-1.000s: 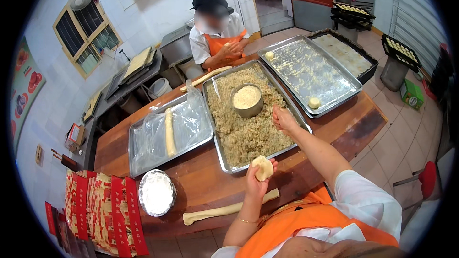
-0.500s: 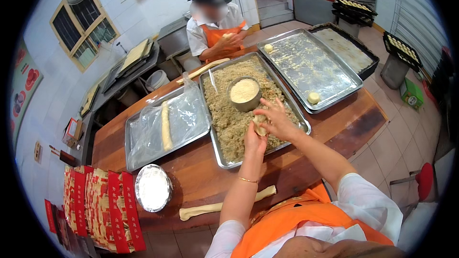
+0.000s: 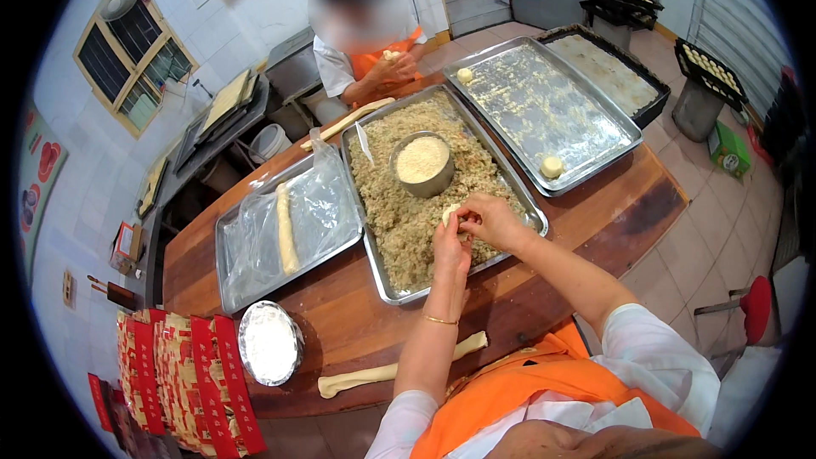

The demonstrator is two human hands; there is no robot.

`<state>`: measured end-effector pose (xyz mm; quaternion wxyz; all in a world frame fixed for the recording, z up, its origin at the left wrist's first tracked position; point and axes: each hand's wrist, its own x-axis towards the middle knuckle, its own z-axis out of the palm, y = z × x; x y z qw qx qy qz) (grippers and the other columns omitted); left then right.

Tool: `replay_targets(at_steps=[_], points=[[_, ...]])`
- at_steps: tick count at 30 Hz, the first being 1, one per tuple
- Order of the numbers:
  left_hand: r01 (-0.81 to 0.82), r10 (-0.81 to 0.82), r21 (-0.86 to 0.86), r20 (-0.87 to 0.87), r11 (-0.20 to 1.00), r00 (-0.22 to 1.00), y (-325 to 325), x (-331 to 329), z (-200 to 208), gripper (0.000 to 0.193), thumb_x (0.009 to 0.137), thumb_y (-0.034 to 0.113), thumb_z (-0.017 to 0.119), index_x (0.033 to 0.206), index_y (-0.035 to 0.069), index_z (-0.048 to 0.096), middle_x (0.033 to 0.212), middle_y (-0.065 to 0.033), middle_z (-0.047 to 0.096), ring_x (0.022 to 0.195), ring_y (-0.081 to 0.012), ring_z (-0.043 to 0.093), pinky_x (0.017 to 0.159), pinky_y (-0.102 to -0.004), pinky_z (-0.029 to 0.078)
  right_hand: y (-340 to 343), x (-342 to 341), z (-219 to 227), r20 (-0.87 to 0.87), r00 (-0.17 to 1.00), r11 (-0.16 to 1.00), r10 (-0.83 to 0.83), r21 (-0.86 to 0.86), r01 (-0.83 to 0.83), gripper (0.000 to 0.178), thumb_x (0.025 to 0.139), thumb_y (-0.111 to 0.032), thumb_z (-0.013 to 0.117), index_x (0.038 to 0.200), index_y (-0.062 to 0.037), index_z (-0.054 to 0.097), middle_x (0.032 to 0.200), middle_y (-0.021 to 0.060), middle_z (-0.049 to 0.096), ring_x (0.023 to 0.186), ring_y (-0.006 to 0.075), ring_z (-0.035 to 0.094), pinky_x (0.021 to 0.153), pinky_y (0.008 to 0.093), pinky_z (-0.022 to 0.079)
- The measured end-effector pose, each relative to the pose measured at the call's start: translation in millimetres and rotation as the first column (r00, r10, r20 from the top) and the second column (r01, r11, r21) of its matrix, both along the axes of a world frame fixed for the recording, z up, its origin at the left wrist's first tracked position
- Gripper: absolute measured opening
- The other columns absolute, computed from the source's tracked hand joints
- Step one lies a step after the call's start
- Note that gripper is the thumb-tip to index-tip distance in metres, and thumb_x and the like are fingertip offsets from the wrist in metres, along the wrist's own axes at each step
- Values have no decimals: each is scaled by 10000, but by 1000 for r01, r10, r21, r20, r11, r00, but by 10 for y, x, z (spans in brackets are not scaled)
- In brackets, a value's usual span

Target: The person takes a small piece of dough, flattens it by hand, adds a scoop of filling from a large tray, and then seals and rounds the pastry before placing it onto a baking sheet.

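Note:
My left hand [image 3: 450, 248] cups a small piece of pale dough [image 3: 450, 212] over the near end of a tray of crumbly brown filling [image 3: 395, 251]. The fingers of my right hand [image 3: 493, 223] are pinched together at the dough's edge, touching it. Between the two hands much of the dough is hidden. Just beyond them, a round metal bowl [image 3: 439, 184] of pale crumbs sits in the filling. Close to my body, a long dough roll [image 3: 382, 375] lies on the wooden table [image 3: 595, 212].
At left, a tray [image 3: 228, 263] holds plastic sheeting and another dough roll [image 3: 286, 229]. A bowl of white flour [image 3: 270, 344] stands near red packages [image 3: 183, 382]. On the right, a metal tray [image 3: 544, 106] carries two dough balls. Across the table, a co-worker [image 3: 374, 59] handles dough.
My right hand's spread fingers have closed in on the dough held by my left hand. The view has shifted slightly. The co-worker still holds dough.

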<state>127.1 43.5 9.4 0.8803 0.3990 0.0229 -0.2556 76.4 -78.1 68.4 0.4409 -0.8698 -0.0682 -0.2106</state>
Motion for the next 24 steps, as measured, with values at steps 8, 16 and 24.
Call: replay_targets(at_steps=[8, 16, 24], points=[[34, -14, -140, 144, 990, 989, 109, -179, 745, 398, 1076, 338, 360, 1302, 43, 500, 1180, -133, 616, 1033, -220, 622, 892, -392, 523, 37, -60, 253, -74, 995, 973, -62, 216, 77, 188, 826, -60, 744, 1002, -25, 687, 886, 95, 623, 769, 182, 640, 688, 306, 521], [-90, 118, -276, 86, 957, 989, -24, -126, 436, 539, 1059, 363, 339, 1191, -103, 575, 1174, -192, 643, 1123, -269, 606, 984, -394, 493, 377, -210, 361, 37, 995, 964, -98, 251, 86, 161, 803, -79, 732, 945, -15, 694, 975, 119, 674, 875, 263, 667, 752, 346, 541], [-319, 123, -466, -403, 825, 907, 49, 219, 251, 244, 1026, 318, 511, 1026, 104, 627, 888, -76, 657, 878, -239, 645, 779, -410, 546, 141, -34, 495, 365, 883, 848, -296, -324, 419, 230, 894, -258, 635, 835, -61, 737, 1215, 165, 632, 1121, 369, 595, 983, 461, 462]])
